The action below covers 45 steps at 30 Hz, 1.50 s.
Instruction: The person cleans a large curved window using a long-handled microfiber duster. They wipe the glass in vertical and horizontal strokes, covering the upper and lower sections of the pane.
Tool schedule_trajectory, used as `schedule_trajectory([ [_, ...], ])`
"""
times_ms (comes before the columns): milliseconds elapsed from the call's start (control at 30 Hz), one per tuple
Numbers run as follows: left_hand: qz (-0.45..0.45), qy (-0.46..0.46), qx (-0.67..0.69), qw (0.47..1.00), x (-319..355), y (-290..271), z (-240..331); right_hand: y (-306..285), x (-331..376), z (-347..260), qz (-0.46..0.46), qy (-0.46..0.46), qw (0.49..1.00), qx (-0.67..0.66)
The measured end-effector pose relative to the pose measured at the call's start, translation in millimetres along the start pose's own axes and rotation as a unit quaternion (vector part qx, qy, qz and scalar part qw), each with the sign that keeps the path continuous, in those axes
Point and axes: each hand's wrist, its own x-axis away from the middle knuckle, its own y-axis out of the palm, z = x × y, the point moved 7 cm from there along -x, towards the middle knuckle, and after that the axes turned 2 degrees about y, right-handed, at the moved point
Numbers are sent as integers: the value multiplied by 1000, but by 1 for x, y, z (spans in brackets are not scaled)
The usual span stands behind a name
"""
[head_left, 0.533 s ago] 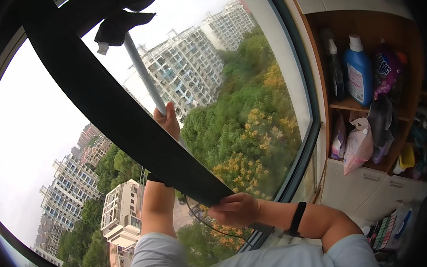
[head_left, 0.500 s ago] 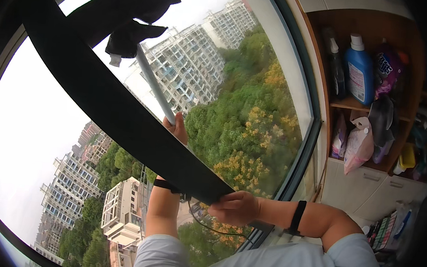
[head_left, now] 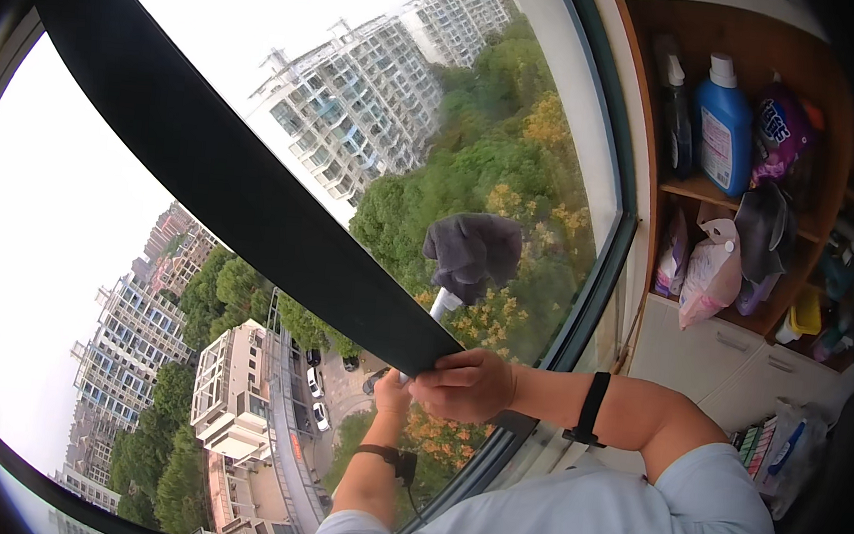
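Note:
My left hand (head_left: 393,393) is closed round the pale pole of a window mop, with the arm reaching out past the dark window frame (head_left: 252,193). Part of the pole (head_left: 445,307) is hidden behind that frame. At the pole's upper end is a bunched dark grey cloth head (head_left: 475,251), in front of the trees and seen through or beside the pane; whether it touches the glass I cannot tell. My right hand (head_left: 466,383) grips the lower end of the dark frame, its fingers wrapped over the edge.
To the right, an open wooden shelf (head_left: 699,188) holds a blue bottle (head_left: 725,130), a dark spray bottle (head_left: 675,121), a purple pack (head_left: 782,139) and a pink bag (head_left: 711,279). Outside, far below, lie trees, buildings and parked cars. A dark sill track (head_left: 526,415) runs beneath the window.
The mop's cloth head has come down from the upper left to the right of the frame. My left hand has drawn down close beside my right hand, which still grips the frame.

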Motion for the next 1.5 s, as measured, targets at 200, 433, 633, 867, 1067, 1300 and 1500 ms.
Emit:
schedule_trajectory([
  [200, 136, -13, -59, 989, -83, -65, 6, 0, -5, -2, -6, 8, 1000, 5],
  [433, 372, -89, 348, 856, -134, -143, -1, 5, 2, -3, -12, -1, 1000, 2],
  [633, 440, -84, 426, 786, -77, -173, 10, 7, 11, -1, -20, -7, 1000, -5],
  [867, 353, -64, 465, 810, 11, -173, 33, 7, 11, -2, -42, -23, 999, 3],
  [1067, 197, -69, 534, 819, 26, -167, 65, 22, -8, -70, -134, 94, 916, -367],
  [1300, 155, -8, 541, 826, 32, -176, 115, 156, -57, -48, -131, 338, 769, -527],
  [1500, 263, -103, 146, 948, 109, -220, 130, 217, -68, -54, -168, 385, 641, -642],
])
